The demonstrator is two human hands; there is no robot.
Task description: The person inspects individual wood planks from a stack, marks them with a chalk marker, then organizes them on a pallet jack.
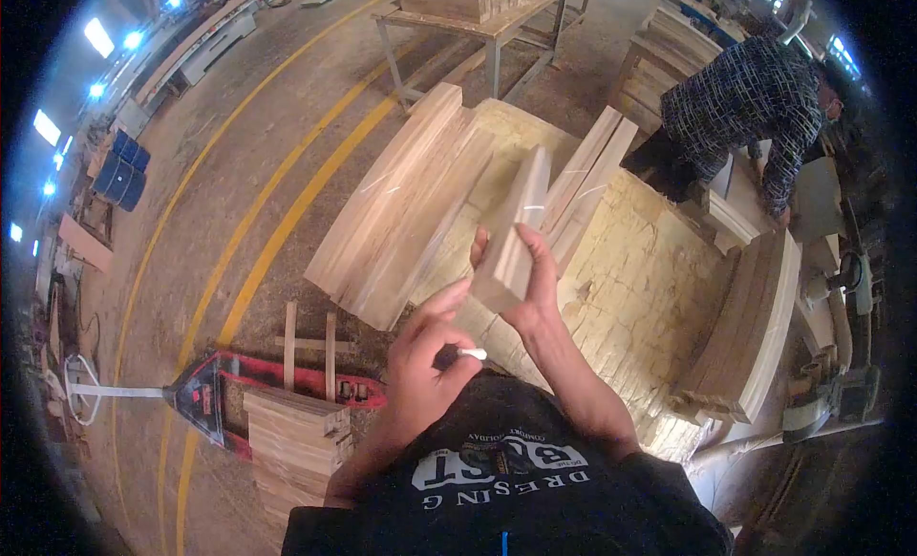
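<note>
Over the yellowish surface (659, 288), I have the right hand (537, 293) grasping a white-marked plank (513, 233), the left hand (417, 348) pinching a white stick (474, 353) near the plank's closer end, boards (394, 207) flanking it, a co-worker (740, 102) bending farther right.

Head-worn view, looking forward and downward, close

Rm: tbl (650, 260) btwn mid planks (600, 174) & R stack (745, 327) | Obst: held plank (521, 229), ctr
</note>
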